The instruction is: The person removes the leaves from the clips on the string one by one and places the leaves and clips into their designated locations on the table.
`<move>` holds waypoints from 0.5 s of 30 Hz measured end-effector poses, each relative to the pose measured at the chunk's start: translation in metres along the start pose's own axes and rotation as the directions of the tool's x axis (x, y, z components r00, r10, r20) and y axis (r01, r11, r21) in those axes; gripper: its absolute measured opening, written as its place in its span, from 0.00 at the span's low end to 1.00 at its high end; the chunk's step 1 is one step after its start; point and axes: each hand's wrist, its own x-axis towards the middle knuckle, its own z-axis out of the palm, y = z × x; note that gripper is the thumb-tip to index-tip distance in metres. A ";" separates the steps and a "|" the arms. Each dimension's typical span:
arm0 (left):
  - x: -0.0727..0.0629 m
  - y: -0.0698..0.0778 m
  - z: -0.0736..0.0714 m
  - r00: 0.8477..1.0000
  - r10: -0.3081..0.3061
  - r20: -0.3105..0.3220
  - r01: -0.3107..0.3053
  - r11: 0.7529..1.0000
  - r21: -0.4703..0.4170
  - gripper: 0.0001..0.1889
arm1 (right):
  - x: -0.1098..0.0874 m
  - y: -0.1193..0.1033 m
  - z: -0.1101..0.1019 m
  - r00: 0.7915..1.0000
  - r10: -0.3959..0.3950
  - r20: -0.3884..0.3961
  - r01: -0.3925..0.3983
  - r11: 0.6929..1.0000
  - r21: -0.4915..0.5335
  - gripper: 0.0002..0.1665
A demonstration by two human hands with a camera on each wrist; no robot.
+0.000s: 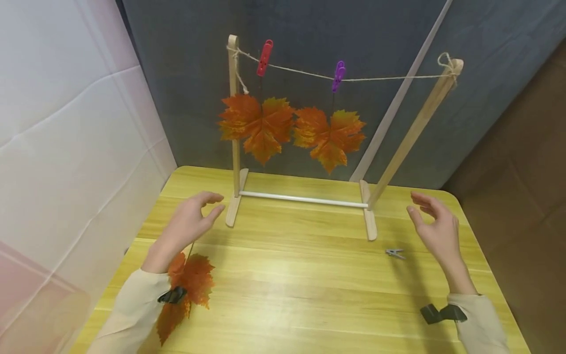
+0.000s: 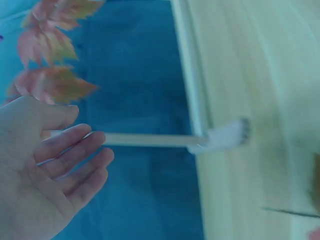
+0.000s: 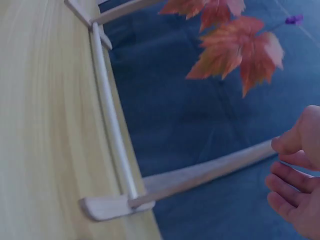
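Observation:
Both hands hover over the table with nothing held. My left hand [image 1: 194, 219] is beside the left foot of a wooden stand [image 1: 233, 211], its fingers loosely bent and thumb apart. Below that wrist lies a loose orange maple leaf [image 1: 199, 280], partly hidden by the sleeve. My right hand [image 1: 435, 226], fingers relaxed, is right of the stand, above and beside a grey clothespin [image 1: 395, 253] on the table. On the stand's string [image 1: 305, 73], a red clothespin [image 1: 265, 58] and a purple clothespin [image 1: 338, 76] each hold a hanging maple leaf, the left leaf [image 1: 261, 125] and the right leaf [image 1: 329, 135].
A white rod [image 1: 305, 199] joins the stand's two feet near the back edge of the yellow wooden table [image 1: 287, 275]. Behind it hangs a dark grey cloth [image 1: 309, 29]. A pale cloth wall [image 1: 79, 123] stands at the left, a brown one [image 1: 522, 172] at the right.

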 end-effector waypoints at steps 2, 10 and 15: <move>0.007 0.012 -0.001 0.999 0.031 -0.012 -0.031 0.999 -0.020 0.20 | 0.006 -0.008 -0.001 1.000 -0.019 0.003 0.019 1.000 0.015 0.20; 0.032 0.050 -0.005 0.983 0.172 -0.064 -0.175 0.984 -0.045 0.19 | 0.031 -0.037 -0.002 0.996 -0.090 0.025 0.088 0.993 0.075 0.21; 0.044 0.065 -0.004 0.967 0.238 -0.093 -0.244 0.968 -0.057 0.17 | 0.044 -0.054 0.001 0.988 -0.153 0.018 0.150 0.984 0.097 0.21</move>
